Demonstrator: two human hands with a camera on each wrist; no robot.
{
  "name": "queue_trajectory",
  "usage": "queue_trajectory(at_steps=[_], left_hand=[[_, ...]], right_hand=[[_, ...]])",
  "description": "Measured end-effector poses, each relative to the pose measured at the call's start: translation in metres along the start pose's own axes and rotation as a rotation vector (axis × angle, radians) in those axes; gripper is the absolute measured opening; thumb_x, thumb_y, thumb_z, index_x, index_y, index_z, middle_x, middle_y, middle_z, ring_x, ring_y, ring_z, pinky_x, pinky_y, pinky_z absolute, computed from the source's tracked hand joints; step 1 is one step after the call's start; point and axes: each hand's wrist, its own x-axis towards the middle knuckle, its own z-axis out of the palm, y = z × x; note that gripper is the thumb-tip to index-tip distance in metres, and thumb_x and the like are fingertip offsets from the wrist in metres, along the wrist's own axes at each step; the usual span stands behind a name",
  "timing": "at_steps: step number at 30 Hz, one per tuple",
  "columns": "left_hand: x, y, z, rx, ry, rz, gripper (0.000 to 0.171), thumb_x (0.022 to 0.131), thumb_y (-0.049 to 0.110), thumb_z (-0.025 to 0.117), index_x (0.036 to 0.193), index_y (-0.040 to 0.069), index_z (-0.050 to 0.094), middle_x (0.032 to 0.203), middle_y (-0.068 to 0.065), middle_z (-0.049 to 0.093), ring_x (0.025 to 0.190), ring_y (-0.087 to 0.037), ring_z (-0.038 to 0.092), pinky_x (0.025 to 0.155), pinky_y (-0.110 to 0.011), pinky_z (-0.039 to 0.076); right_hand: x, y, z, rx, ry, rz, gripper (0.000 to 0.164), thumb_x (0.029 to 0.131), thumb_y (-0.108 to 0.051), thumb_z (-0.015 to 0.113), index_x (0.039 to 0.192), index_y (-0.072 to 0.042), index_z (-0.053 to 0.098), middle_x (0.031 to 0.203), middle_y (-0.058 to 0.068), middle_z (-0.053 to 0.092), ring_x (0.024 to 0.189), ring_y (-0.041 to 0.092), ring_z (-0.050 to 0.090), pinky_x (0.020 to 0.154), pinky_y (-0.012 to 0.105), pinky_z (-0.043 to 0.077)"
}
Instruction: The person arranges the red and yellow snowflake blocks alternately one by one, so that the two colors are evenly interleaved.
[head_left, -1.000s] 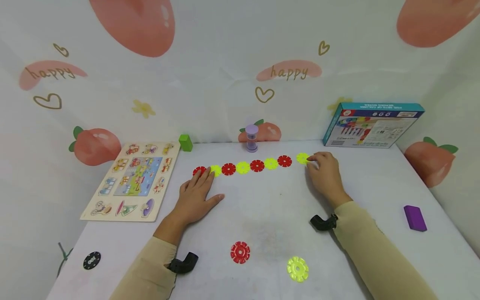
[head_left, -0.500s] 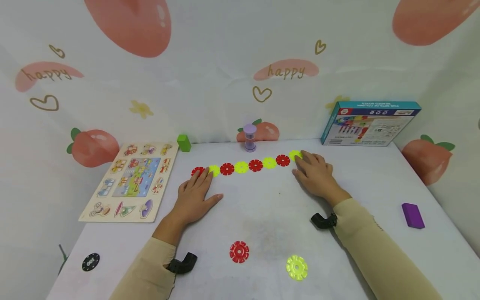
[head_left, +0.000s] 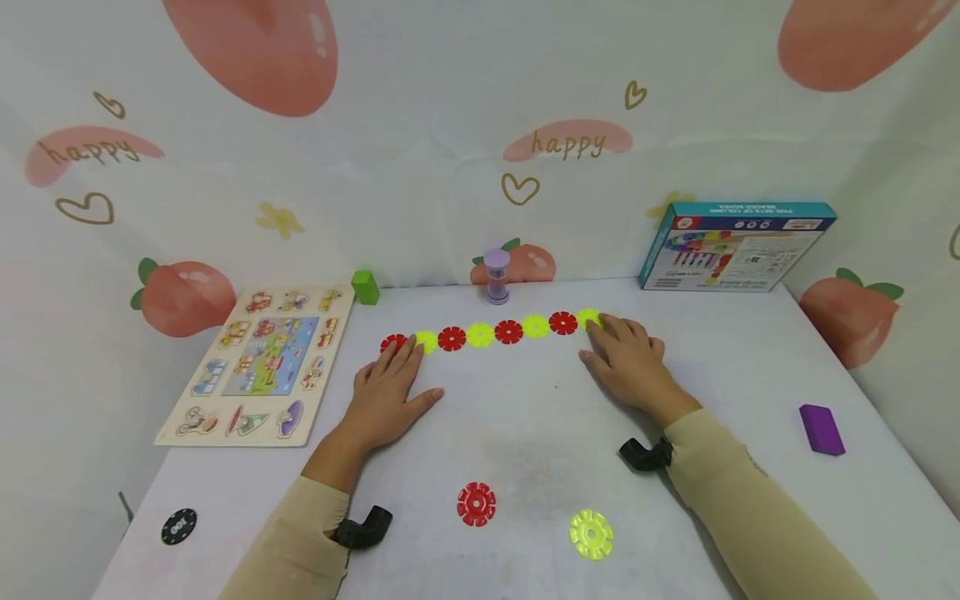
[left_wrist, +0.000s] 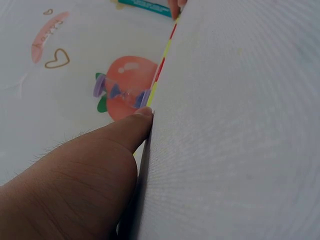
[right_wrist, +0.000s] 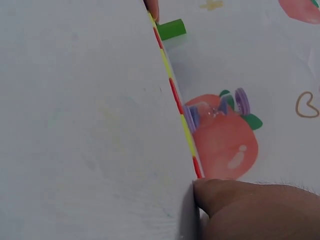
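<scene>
A row of interlocking flower discs, alternating red and yellow, runs across the far part of the white table in the head view. My left hand (head_left: 386, 404) rests with fingers extended on the leftmost red disc (head_left: 390, 342) and touches the yellow disc (head_left: 426, 342) beside it. At the row's right end, my right hand (head_left: 630, 367) lays its fingertips on a yellow disc (head_left: 587, 318), which sits against a red disc (head_left: 563, 323). Both thumbs point inward on the tabletop. Nearer the front lie a loose red disc (head_left: 476, 504) and a loose yellow disc (head_left: 591, 534).
A wooden puzzle board (head_left: 255, 367) lies at left, with a green block (head_left: 365, 287) behind it. Behind the row stands a purple hourglass (head_left: 497, 277). A boxed toy set (head_left: 735, 248) leans at the back right. A purple block (head_left: 822, 429) and black chip (head_left: 179, 527) lie near the sides.
My right hand has slid the end yellow disc left against the row, going from a pinch to fingers laid on it. My left hand has stayed on its discs.
</scene>
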Motion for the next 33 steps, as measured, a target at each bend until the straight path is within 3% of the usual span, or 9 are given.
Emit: queue_trajectory(at_steps=[23,33], left_hand=[[-0.0019,0.0009,-0.0029,-0.008,0.005,0.003,0.085,0.089,0.064,0.048,0.153,0.015,0.022,0.159,-0.003,0.012,0.144,-0.029,0.004,0.106,-0.057,0.010],[-0.0002,-0.0005,0.0023,-0.001,0.008,-0.001,0.087,0.088,0.068,0.045,0.154,0.016,0.022,0.159,-0.002,0.011,0.144,-0.026,0.002,0.107,-0.056,0.009]], right_hand=[[-0.0016,-0.0045,-0.0007,0.011,0.004,-0.028,0.081,0.089,-0.068,0.041,0.151,-0.017,0.031,0.152,0.016,0.019,0.134,0.042,0.013,0.095,0.064,0.011],[-0.0038,-0.0029,0.0020,0.066,0.045,-0.020,0.078,0.089,-0.066,0.046,0.150,-0.020,0.033,0.152,0.013,0.021,0.135,0.039,0.013,0.096,0.063,0.012]])
